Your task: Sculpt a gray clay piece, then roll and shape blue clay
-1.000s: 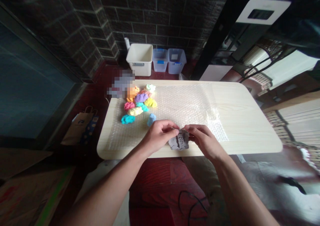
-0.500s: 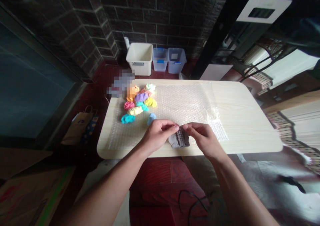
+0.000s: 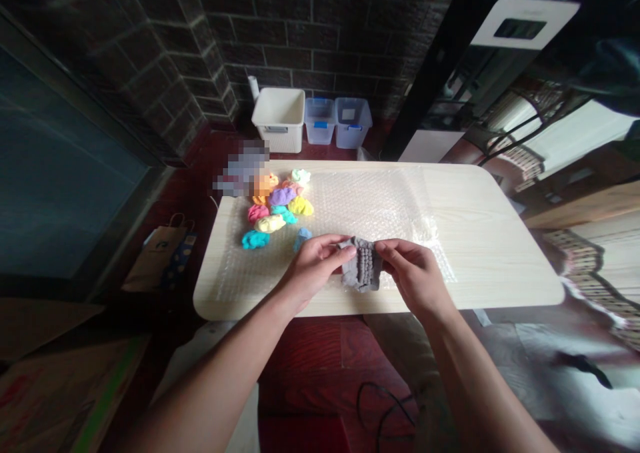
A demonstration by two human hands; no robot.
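A grey lump of clay [image 3: 363, 269] with a bumpy, dotted face is held up between both hands over the near edge of the table. My left hand [image 3: 314, 264] pinches its left side with thumb and fingers. My right hand [image 3: 415, 273] pinches its right side the same way. Under them lies a sheet of bubble wrap [image 3: 360, 213] spread over the light wooden table [image 3: 495, 239]. Several coloured clay lumps [image 3: 280, 206] are heaped on the wrap at the far left, with a light blue lump [image 3: 301, 236] closest to my left hand.
Beyond the table stand a white bin [image 3: 281, 118] and two clear blue-latched boxes [image 3: 339, 121] against a dark brick wall. A paper bag [image 3: 160, 249] sits on the floor at the left. A black cable [image 3: 380, 406] lies on the red floor below the table.
Both hands have lifted the grey clay slightly and turned it, so its dotted face now shows more fully. The coloured lumps have not moved.
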